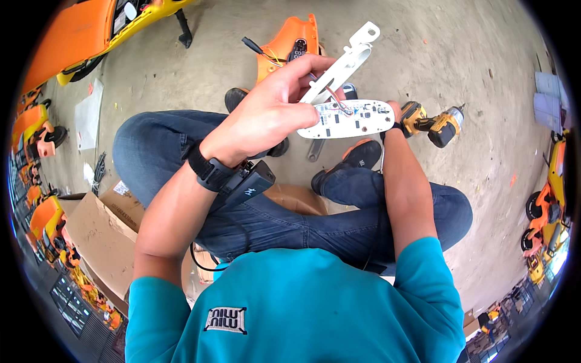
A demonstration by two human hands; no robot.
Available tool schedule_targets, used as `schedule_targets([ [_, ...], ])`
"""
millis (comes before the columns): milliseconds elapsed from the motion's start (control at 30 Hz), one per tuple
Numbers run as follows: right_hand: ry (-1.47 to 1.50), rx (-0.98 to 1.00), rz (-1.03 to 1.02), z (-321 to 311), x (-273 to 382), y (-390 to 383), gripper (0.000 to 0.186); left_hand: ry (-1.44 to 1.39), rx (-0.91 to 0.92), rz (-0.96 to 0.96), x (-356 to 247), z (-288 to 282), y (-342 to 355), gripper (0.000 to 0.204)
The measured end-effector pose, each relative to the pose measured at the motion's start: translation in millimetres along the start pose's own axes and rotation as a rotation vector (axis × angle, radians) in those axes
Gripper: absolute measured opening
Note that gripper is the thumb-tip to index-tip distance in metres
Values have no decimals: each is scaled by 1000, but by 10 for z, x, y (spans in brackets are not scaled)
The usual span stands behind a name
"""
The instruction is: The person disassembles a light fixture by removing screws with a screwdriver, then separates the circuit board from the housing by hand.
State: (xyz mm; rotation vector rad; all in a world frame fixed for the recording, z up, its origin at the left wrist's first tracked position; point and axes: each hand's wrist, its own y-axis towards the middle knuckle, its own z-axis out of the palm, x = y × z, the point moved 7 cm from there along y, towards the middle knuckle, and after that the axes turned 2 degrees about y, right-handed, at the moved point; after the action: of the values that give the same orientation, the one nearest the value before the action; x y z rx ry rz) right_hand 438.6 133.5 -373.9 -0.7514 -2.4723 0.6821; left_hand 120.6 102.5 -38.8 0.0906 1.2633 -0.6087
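My left hand (269, 109) grips a long white plastic bracket (344, 63) that points up and to the right. Thin red wires run from it down to a white oval circuit board (351, 118). My right hand (394, 112) is mostly hidden behind the board and holds it at its right end. A black band and a black box (245, 184) sit on my left wrist. I sit cross-legged in blue jeans on a concrete floor.
A yellow and black power drill (439, 124) lies on the floor right of the board. An orange plastic housing (287, 42) with wires lies ahead. Cardboard boxes (100, 233) sit at my left. Orange and yellow vehicles line the left (36, 130) and right (548, 209) edges.
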Motion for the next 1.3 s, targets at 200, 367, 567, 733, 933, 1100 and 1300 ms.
schedule_targets([
  [200,27,-30,20,90,-42,-20,34,9,4,-33,85,-11,21,65],
  [367,111,-112,-47,-79,146,41,35,29,11,-59,64,51,13,64],
  [567,1059,-131,-10,-547,580,-40,9,162,24,40,76,88,-32,57],
  [733,1449,-210,-360,-1701,1146,-326,12,163,66,-6,12,157,-33,65],
  [933,1422,7,-717,-2594,1947,-1718,21,71,70,158,-139,135,-110,58],
  [1100,1081,135,-698,-2271,1882,-2835,37,124,55,202,-361,221,-219,58],
  [1300,928,272,-682,-1984,1726,-3139,29,194,19,223,-435,200,-220,58],
])
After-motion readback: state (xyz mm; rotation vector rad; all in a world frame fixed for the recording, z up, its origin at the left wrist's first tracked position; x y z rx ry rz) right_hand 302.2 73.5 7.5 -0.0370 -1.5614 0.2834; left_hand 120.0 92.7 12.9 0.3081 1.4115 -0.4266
